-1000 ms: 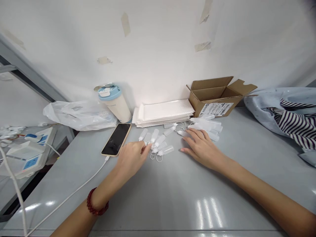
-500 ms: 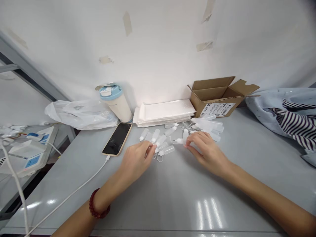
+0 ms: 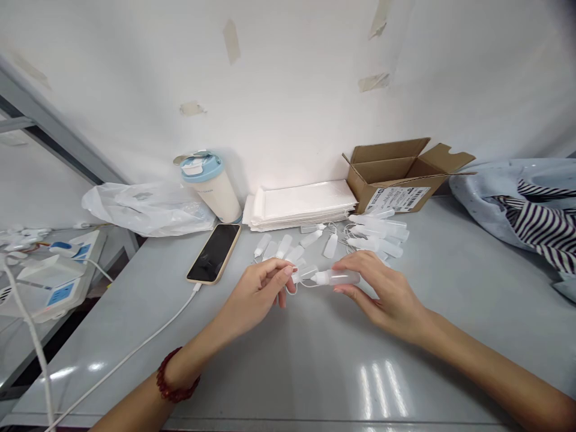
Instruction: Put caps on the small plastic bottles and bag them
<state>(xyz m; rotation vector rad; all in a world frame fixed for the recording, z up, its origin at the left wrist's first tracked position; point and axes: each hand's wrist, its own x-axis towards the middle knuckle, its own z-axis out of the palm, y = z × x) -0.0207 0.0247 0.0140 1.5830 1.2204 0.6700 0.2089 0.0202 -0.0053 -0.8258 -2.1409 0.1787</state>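
Note:
My right hand point(image 3: 382, 288) pinches a small clear plastic bottle point(image 3: 338, 277) with a white cap, held sideways just above the grey table point(image 3: 315, 360). My left hand point(image 3: 256, 294), fingers curled, touches the bottle's thin loop near the cap end. Just beyond my left hand lie several small bottles in a row point(image 3: 281, 247). A looser pile of the same bottles point(image 3: 375, 233) lies beyond my right hand, in front of the box.
An open cardboard box point(image 3: 396, 174) stands at the back right beside a stack of white trays point(image 3: 299, 205). A phone point(image 3: 214, 253) on a white cable, a blue-lidded cup point(image 3: 211, 187) and a plastic bag point(image 3: 144, 207) sit at left. Striped cloth point(image 3: 531, 210) lies far right.
My right hand has picked one bottle from the pile and drawn it toward me. My left hand pulled back from the row and met the bottle's cap end.

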